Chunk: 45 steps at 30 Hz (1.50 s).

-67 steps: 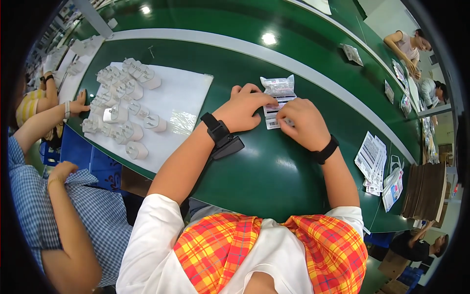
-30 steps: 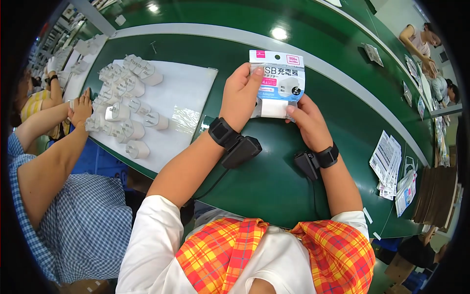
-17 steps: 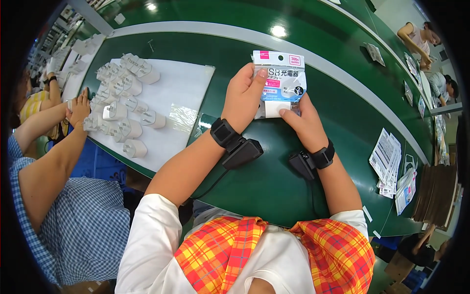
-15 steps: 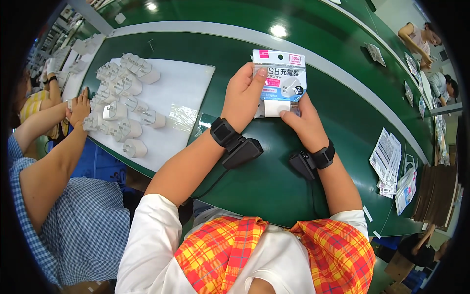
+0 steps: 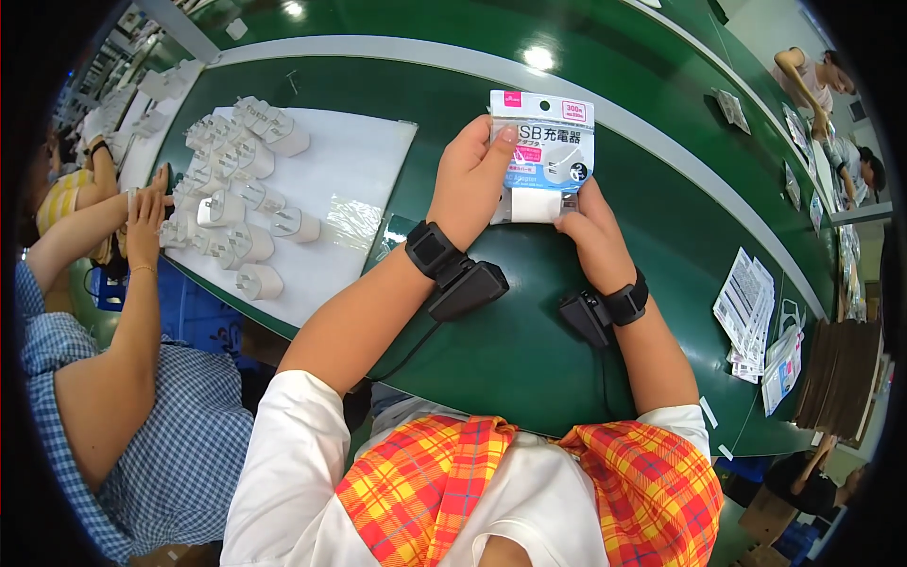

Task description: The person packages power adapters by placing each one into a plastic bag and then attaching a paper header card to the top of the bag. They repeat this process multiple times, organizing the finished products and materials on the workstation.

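Between my hands I hold a packaged USB charger point(image 5: 551, 161), a clear bag with a white, pink and blue printed card and a white block showing at its lower end. My left hand point(image 5: 470, 184) grips the bag's left side, thumb across the card's front. At the lower right corner, my right hand point(image 5: 597, 231) pinches the bag with the thumb in front and the fingers mostly behind. The bag is raised above the green table point(image 5: 472, 350). To its left, several white plug chargers point(image 5: 248, 200) with metal prongs stand crowded on a white sheet point(image 5: 364, 161).
Printed cards point(image 5: 746, 307) lie in a fanned pile at the right, with packaged pieces point(image 5: 784, 359) beside them. At the left, a co-worker's hand point(image 5: 148, 213) is near the chargers. A grey rail point(image 5: 453, 47) bounds the table's far side; brown cardboard point(image 5: 836, 378) is stacked at right.
The bag has shifted very slightly right and up in my hands, and the right thumb has slid a little rightward. The co-worker's arms at the left have moved.
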Each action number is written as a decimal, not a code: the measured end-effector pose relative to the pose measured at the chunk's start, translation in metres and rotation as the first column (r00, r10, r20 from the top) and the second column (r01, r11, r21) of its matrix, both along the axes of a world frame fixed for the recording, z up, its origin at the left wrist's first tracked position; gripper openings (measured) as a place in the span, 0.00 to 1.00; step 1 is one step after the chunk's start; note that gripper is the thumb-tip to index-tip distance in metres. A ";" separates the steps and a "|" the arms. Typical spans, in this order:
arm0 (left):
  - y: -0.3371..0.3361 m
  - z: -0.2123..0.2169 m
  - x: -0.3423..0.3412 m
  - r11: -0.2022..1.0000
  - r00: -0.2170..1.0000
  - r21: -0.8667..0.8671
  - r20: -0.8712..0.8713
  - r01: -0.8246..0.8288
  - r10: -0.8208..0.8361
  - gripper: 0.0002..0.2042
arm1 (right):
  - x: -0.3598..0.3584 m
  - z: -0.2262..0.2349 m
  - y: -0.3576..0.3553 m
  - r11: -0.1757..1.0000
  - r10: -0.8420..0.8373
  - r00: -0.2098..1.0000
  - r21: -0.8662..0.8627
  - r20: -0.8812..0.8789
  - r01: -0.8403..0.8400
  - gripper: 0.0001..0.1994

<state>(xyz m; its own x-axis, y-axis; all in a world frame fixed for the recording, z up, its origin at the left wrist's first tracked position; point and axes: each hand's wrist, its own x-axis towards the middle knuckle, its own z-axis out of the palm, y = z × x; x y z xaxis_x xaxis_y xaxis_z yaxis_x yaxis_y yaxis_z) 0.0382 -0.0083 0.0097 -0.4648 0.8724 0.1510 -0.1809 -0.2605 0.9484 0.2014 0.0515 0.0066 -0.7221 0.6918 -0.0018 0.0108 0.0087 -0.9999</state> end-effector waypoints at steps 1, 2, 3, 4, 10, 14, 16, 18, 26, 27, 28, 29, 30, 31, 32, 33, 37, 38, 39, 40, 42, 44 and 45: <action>0.000 0.000 -0.001 1.000 1.000 0.000 0.011 0.003 -0.003 0.13 | 0.001 0.000 0.001 1.000 0.008 1.000 -0.030 -0.009 -0.008 0.26; 0.001 0.000 -0.002 1.000 1.000 0.000 0.021 0.007 -0.007 0.14 | 0.002 0.000 0.002 0.998 0.016 1.000 -0.060 -0.018 -0.017 0.24; 0.000 0.000 -0.005 1.000 1.000 -0.002 0.018 0.002 -0.002 0.14 | 0.000 -0.001 0.004 0.998 0.021 1.000 -0.062 -0.021 -0.022 0.24; -0.001 -0.001 -0.008 1.000 1.000 -0.007 0.026 -0.015 0.015 0.14 | -0.003 -0.003 0.006 0.995 -0.063 0.997 -0.081 -0.051 0.058 0.22; 0.004 -0.003 -0.012 1.000 0.994 -0.008 0.107 -0.026 0.027 0.14 | 0.033 -0.017 0.058 0.902 -0.430 0.902 -0.063 -0.041 0.428 0.15; 0.005 -0.002 -0.016 0.999 0.998 -0.030 0.066 -0.019 0.021 0.14 | 0.030 -0.005 0.062 0.873 -0.425 0.894 0.197 -0.138 0.446 0.13; 0.003 -0.001 -0.017 1.000 0.999 -0.019 0.037 -0.004 0.004 0.14 | 0.005 0.012 0.034 0.929 -0.283 0.957 0.230 -0.068 0.291 0.12; 0.003 0.002 -0.014 0.999 0.999 -0.002 -0.011 0.049 -0.049 0.15 | 0.005 0.018 0.029 0.973 -0.168 0.984 0.174 0.066 0.154 0.11; 0.007 0.001 -0.020 0.967 0.920 -0.221 -0.339 0.128 -0.199 0.08 | 0.014 0.012 0.050 0.991 -0.117 0.993 -0.070 -0.017 0.116 0.10; 0.009 -0.002 -0.022 0.969 0.921 -0.212 -0.337 0.126 -0.194 0.08 | 0.015 0.009 0.051 0.990 -0.116 0.989 -0.088 -0.092 0.108 0.09; 0.010 -0.005 -0.025 0.982 0.851 -0.172 -0.500 0.083 -0.159 0.07 | 0.018 0.008 0.055 0.991 -0.115 0.989 -0.082 -0.088 0.108 0.09; 0.012 -0.008 -0.027 0.991 0.754 -0.126 -0.646 0.046 -0.117 0.06 | 0.026 0.007 0.062 0.983 -0.041 0.999 0.181 0.030 0.035 0.09; 0.013 -0.009 -0.029 0.997 0.633 -0.074 -0.771 0.020 -0.070 0.07 | 0.033 0.010 0.068 0.905 -0.002 0.987 0.420 0.163 -0.068 0.09; 0.011 -0.011 -0.030 0.997 0.637 -0.071 -0.768 0.026 -0.071 0.07 | 0.038 0.011 0.072 0.765 0.002 0.954 0.614 0.300 -0.194 0.10; 0.006 -0.013 -0.030 0.986 0.537 -0.139 -0.827 0.088 -0.164 0.08 | 0.045 0.011 0.071 0.765 -0.005 0.952 0.614 0.306 -0.194 0.10; 0.002 -0.014 -0.030 0.968 0.426 -0.211 -0.870 0.134 -0.248 0.09 | 0.050 0.016 0.067 0.654 0.012 0.935 0.705 0.354 -0.275 0.11; -0.006 -0.004 -0.020 0.936 0.279 -0.319 -0.895 0.149 -0.349 0.12 | 0.047 0.039 0.042 0.475 0.070 0.880 0.760 0.470 -0.444 0.13; -0.007 -0.004 -0.018 0.931 0.260 -0.335 -0.895 0.144 -0.363 0.13 | 0.038 0.043 0.029 0.557 0.106 0.872 0.698 0.478 -0.450 0.12; -0.008 -0.006 -0.016 0.929 0.266 -0.340 -0.891 0.150 -0.369 0.13 | 0.030 0.042 0.019 0.633 0.143 0.865 0.627 0.481 -0.454 0.12; -0.009 -0.008 -0.016 0.940 0.260 -0.309 -0.905 0.141 -0.337 0.13 | 0.022 0.040 0.013 0.637 0.144 0.862 0.622 0.486 -0.456 0.12; -0.005 -0.014 -0.014 0.959 0.247 -0.244 -0.930 0.145 -0.273 0.13 | 0.013 0.034 0.005 0.592 0.009 0.859 0.689 0.512 -0.417 0.08; -0.006 -0.013 -0.014 0.957 0.258 -0.252 -0.924 0.144 -0.282 0.13 | 0.008 0.029 0.001 0.571 -0.044 0.851 0.713 0.523 -0.408 0.07; -0.007 -0.013 -0.015 0.957 0.264 -0.254 -0.922 0.142 -0.283 0.13 | 0.006 0.029 0.000 0.568 -0.055 0.852 0.718 0.521 -0.402 0.06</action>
